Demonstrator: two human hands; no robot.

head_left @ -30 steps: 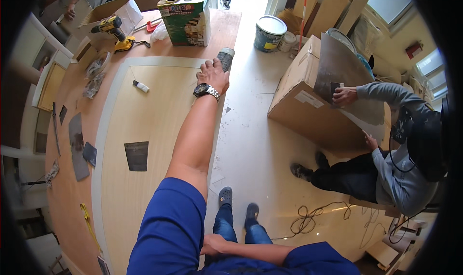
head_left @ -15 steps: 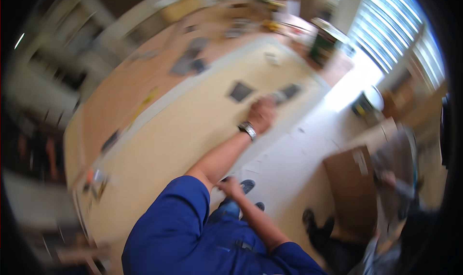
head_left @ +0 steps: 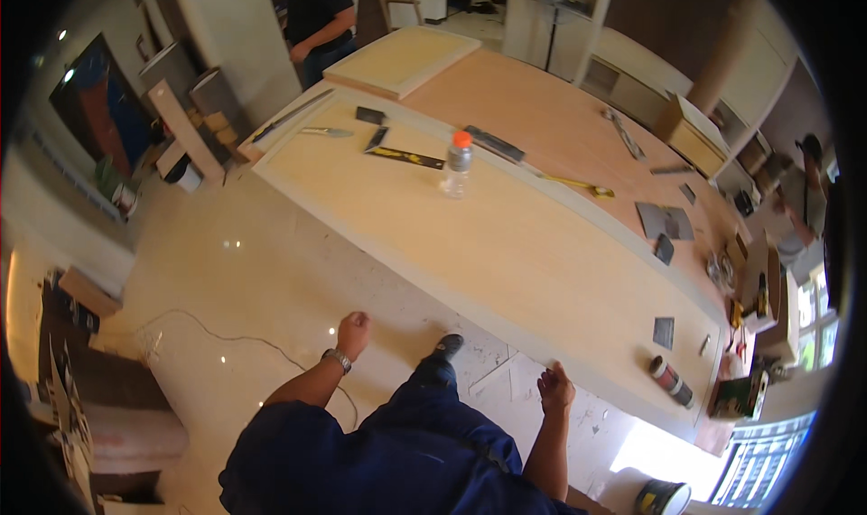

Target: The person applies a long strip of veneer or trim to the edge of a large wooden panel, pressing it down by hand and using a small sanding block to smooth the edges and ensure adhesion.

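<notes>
A long cream panel (head_left: 506,253) lies across the workbench in front of me. My left hand (head_left: 354,333), with a watch on its wrist, hangs over the floor short of the panel; its fingers are curled in with nothing visible in them. Beside the panel's near edge is my right hand (head_left: 555,389), fingers loosely bent and apart, holding nothing I can see. Closest to it on the panel are a dark cylindrical can (head_left: 671,381) on its side and a dark grey square piece (head_left: 664,333). Farther off stand a clear bottle with an orange cap (head_left: 458,165) and a carpenter's square (head_left: 406,157).
A smaller panel (head_left: 406,59) rests at the bench's far left, near a person in a dark shirt (head_left: 321,14). Another person (head_left: 799,199) is at the far right. A cable (head_left: 226,336) crosses the floor; a bucket (head_left: 662,497) stands at lower right.
The view has swung round to the left along the panel. My left hand, earlier reaching over the panel near the dark can, is now back off it. My hands have moved apart.
</notes>
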